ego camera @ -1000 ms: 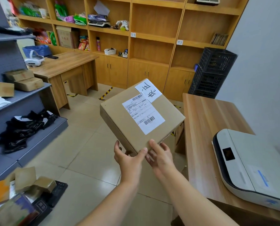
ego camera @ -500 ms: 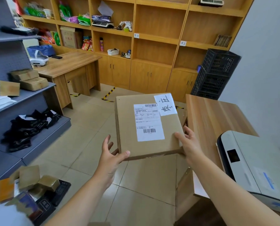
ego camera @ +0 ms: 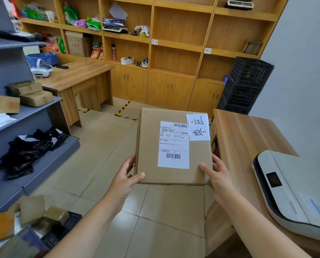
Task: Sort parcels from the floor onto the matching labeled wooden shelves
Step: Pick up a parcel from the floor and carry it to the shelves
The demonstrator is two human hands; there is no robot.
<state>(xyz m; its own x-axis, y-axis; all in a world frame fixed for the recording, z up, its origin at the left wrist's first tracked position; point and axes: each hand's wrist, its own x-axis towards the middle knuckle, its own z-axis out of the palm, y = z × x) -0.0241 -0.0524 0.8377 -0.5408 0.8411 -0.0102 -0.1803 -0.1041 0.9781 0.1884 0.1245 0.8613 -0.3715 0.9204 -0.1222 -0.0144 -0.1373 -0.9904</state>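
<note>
Both hands grip a flat cardboard parcel above the tiled floor: left hand pinches its near-left corner, right hand its near-right corner

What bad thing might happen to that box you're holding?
It might slip: the left hand and right hand grip only the near corners of the cardboard parcel, so its far end hangs unsupported. It could also knock the wooden table close beside its right edge.
</note>
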